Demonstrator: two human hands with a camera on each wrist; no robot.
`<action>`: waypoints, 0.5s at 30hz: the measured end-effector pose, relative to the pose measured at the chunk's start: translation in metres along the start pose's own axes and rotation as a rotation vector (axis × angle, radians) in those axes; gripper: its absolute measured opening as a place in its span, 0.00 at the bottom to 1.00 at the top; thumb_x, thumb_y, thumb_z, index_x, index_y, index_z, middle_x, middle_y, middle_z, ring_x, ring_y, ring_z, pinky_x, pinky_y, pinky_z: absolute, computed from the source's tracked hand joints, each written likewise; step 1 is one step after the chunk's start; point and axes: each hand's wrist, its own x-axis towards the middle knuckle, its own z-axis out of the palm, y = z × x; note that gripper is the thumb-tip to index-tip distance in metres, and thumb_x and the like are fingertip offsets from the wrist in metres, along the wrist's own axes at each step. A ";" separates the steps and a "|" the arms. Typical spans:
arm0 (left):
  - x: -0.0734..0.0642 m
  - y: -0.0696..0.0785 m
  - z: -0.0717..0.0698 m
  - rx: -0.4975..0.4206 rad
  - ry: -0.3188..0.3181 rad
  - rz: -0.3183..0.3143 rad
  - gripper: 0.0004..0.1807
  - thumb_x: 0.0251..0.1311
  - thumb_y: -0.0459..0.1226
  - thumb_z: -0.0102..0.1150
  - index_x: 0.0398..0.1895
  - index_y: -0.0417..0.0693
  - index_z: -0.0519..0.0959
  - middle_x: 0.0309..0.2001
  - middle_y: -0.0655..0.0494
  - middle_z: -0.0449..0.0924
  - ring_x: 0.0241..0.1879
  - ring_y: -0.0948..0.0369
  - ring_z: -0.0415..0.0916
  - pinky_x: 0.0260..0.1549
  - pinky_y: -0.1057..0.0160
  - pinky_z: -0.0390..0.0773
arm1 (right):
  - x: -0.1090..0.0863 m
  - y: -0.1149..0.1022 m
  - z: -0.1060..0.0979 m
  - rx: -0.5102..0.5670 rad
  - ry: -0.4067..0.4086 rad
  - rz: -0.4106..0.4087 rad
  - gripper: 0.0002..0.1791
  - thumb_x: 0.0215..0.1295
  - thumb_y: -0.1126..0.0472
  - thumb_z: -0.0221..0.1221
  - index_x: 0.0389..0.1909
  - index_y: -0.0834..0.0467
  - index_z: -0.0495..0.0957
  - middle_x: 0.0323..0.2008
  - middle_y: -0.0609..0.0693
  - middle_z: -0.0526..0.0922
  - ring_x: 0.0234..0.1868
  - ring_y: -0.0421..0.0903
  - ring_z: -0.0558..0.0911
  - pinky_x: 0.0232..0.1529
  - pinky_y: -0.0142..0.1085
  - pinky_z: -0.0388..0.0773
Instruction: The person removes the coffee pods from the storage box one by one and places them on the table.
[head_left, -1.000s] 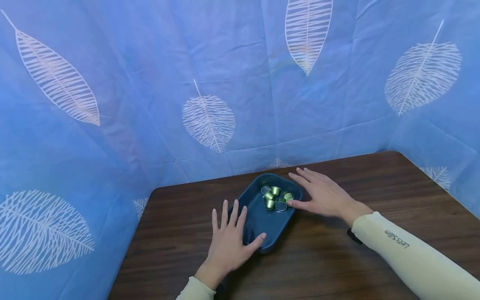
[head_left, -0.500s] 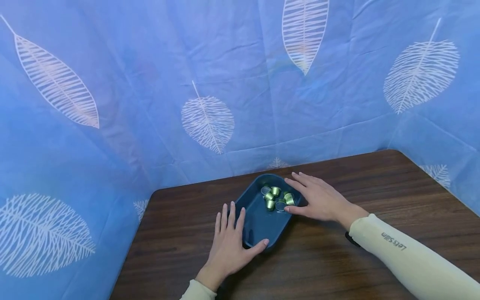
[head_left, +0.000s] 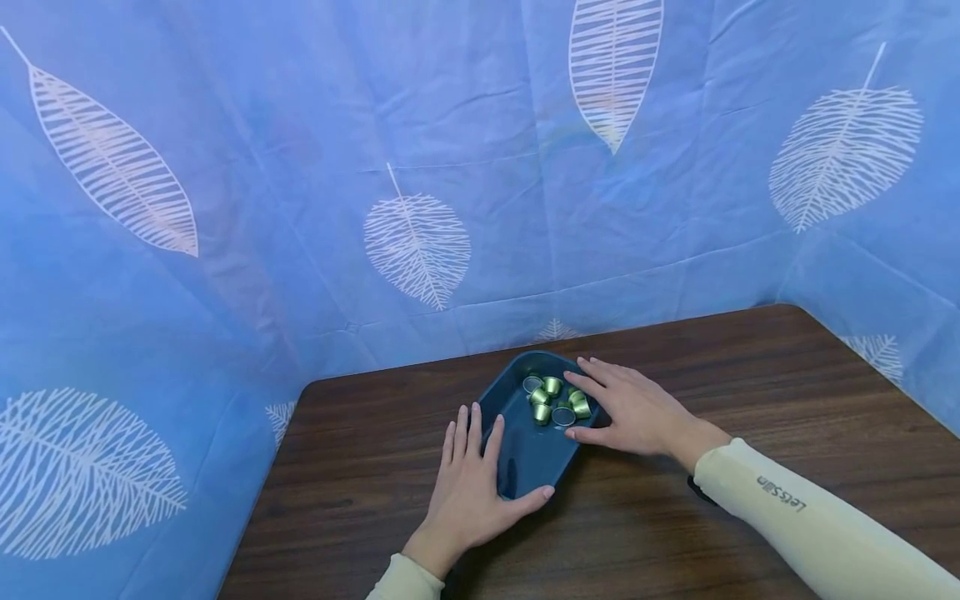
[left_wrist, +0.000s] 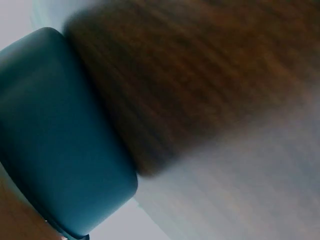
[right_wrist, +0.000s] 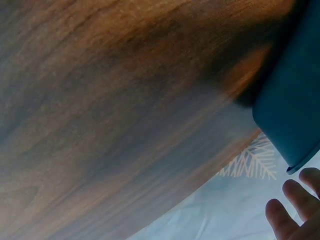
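Observation:
A dark teal, rounded rectangular tray [head_left: 534,458] lies slantwise on the table, its plain outer wall [left_wrist: 65,135] showing in the left wrist view. Several shiny green coffee capsules [head_left: 542,412] are gathered in its far right part, some tipped over with their pale lids showing. My left hand [head_left: 467,500] is at the tray's near left corner, fingers spread and thumb along the near end. Over the right side reaches my right hand [head_left: 637,410], with extended fingers [right_wrist: 281,220] by the rim. Whether either hand touches the tray I cannot tell.
The brown wood-grain table [head_left: 360,467] ends at the back and left against a blue cloth [head_left: 300,167] with white leaf prints. More table surface lies right of the tray, under my right forearm [head_left: 810,517] in a pale sleeve.
My left hand has shifted slightly right around the tray's near end. My right hand has come a little left and nearer, over the tray's right side. The capsules stay inside.

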 end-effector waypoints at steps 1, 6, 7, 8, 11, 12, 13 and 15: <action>0.000 0.000 0.001 -0.001 -0.002 0.000 0.66 0.55 0.86 0.44 0.87 0.55 0.58 0.90 0.43 0.41 0.89 0.42 0.33 0.84 0.34 0.48 | 0.000 0.000 0.000 0.001 0.000 -0.001 0.54 0.68 0.19 0.54 0.84 0.49 0.64 0.84 0.60 0.61 0.83 0.64 0.64 0.78 0.67 0.64; -0.001 -0.002 0.002 0.007 0.003 -0.001 0.66 0.54 0.86 0.44 0.87 0.56 0.58 0.89 0.42 0.41 0.89 0.40 0.35 0.83 0.32 0.47 | 0.000 0.000 0.001 0.002 0.004 -0.006 0.53 0.68 0.19 0.53 0.83 0.50 0.65 0.84 0.60 0.62 0.83 0.64 0.65 0.77 0.67 0.64; -0.002 -0.002 0.002 0.012 0.006 -0.003 0.66 0.54 0.87 0.44 0.87 0.56 0.58 0.89 0.42 0.41 0.89 0.40 0.35 0.83 0.32 0.47 | 0.000 0.001 0.001 0.002 0.004 -0.006 0.53 0.68 0.19 0.53 0.83 0.50 0.65 0.84 0.60 0.62 0.83 0.64 0.65 0.77 0.67 0.64; -0.002 -0.001 0.002 0.017 0.007 -0.006 0.67 0.53 0.87 0.44 0.87 0.56 0.58 0.89 0.41 0.41 0.89 0.39 0.35 0.83 0.32 0.47 | 0.000 0.000 0.002 0.002 0.004 -0.006 0.53 0.68 0.19 0.53 0.83 0.50 0.65 0.84 0.60 0.63 0.83 0.64 0.65 0.77 0.67 0.65; -0.002 -0.001 0.002 0.021 0.004 -0.027 0.71 0.51 0.88 0.44 0.87 0.51 0.56 0.89 0.39 0.39 0.89 0.38 0.34 0.83 0.32 0.47 | 0.000 0.001 0.002 0.001 -0.001 0.000 0.53 0.68 0.19 0.53 0.83 0.50 0.66 0.84 0.60 0.63 0.83 0.64 0.65 0.77 0.67 0.64; -0.003 0.000 0.001 0.020 0.001 -0.035 0.72 0.50 0.88 0.44 0.88 0.49 0.56 0.89 0.39 0.39 0.89 0.38 0.34 0.84 0.33 0.47 | 0.000 0.001 0.003 0.001 -0.002 0.001 0.53 0.68 0.18 0.53 0.83 0.50 0.66 0.84 0.60 0.63 0.83 0.64 0.65 0.77 0.67 0.65; -0.003 0.000 0.001 0.017 -0.001 -0.044 0.73 0.50 0.89 0.45 0.88 0.47 0.55 0.89 0.39 0.39 0.89 0.38 0.34 0.84 0.33 0.47 | 0.000 0.001 0.003 0.002 -0.005 0.003 0.53 0.68 0.18 0.53 0.83 0.50 0.66 0.84 0.60 0.63 0.82 0.64 0.65 0.77 0.67 0.65; -0.002 0.001 0.001 0.017 -0.005 -0.056 0.75 0.49 0.89 0.45 0.87 0.45 0.54 0.89 0.38 0.39 0.89 0.39 0.35 0.84 0.34 0.48 | 0.001 0.001 0.003 0.005 -0.008 0.007 0.53 0.68 0.19 0.54 0.82 0.50 0.67 0.83 0.60 0.64 0.82 0.64 0.66 0.77 0.67 0.65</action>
